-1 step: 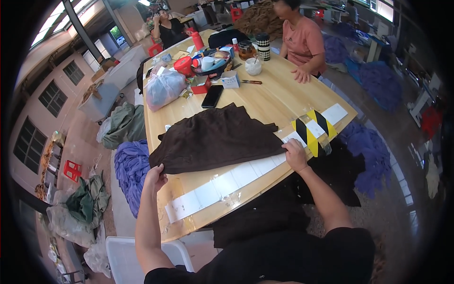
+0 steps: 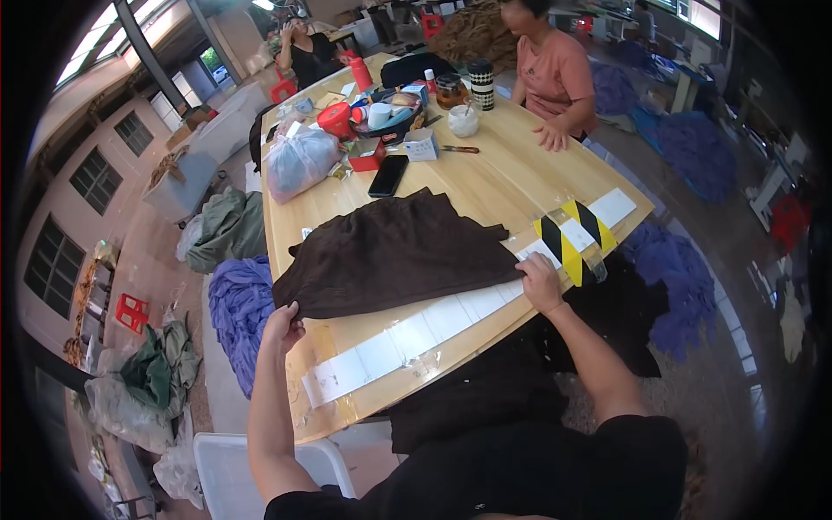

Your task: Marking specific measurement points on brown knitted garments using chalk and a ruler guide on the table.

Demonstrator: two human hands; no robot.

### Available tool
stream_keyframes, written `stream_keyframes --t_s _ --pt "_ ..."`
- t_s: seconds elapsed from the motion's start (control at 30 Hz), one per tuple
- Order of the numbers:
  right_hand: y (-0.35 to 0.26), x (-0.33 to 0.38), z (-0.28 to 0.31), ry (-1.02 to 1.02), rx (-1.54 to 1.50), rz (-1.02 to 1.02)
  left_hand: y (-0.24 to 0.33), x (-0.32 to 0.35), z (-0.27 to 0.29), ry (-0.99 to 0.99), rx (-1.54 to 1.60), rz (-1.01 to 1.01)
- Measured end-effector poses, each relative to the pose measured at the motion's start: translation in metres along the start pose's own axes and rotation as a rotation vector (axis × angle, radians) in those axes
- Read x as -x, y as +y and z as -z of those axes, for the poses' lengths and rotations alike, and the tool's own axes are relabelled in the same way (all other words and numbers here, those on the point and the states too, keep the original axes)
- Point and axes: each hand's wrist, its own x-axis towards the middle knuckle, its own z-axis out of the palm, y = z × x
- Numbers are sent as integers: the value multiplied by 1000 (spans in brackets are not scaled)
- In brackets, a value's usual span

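A dark brown garment lies spread on the wooden table, its long near edge pulled fairly straight. My left hand pinches the near left corner between thumb and fingers. At the other end, my right hand grips the near right corner. Just in front of that edge a white marked strip is taped along the table, running diagonally and partly covered by the cloth. Yellow-and-black striped tape crosses the strip beyond my right hand. The exact kind of garment cannot be told from its folds.
Beyond the garment are a black phone, a filled plastic bag, small boxes and a white cup. A person in pink stands at the table's far right. Purple cloth hangs at the left; a white bin stands below.
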Motion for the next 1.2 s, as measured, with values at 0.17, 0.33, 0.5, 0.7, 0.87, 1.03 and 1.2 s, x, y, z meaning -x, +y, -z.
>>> stream_keyframes --t_s 0.17,0.33,0.5,0.7,0.87,1.03,1.2 --pt "1 -17 -15 -155 -34 65 -17 18 40 15 42 -160" --pt "8 -34 -7 -219 9 44 -5 75 10 -139 -28 -265" --pt "24 -40 -21 -273 24 63 -73 78 31 -17 -136 -111" --pt "37 -41 -14 -284 79 28 -97 91 29 -22 -129 -91" --pt "33 -34 -10 -286 103 46 -105 89 28 4 -61 -81" --pt "29 -34 -13 -284 107 83 -107 84 27 31 -50 -72" --pt "29 -35 -20 -279 92 80 -112 83 24 122 -284 -165"
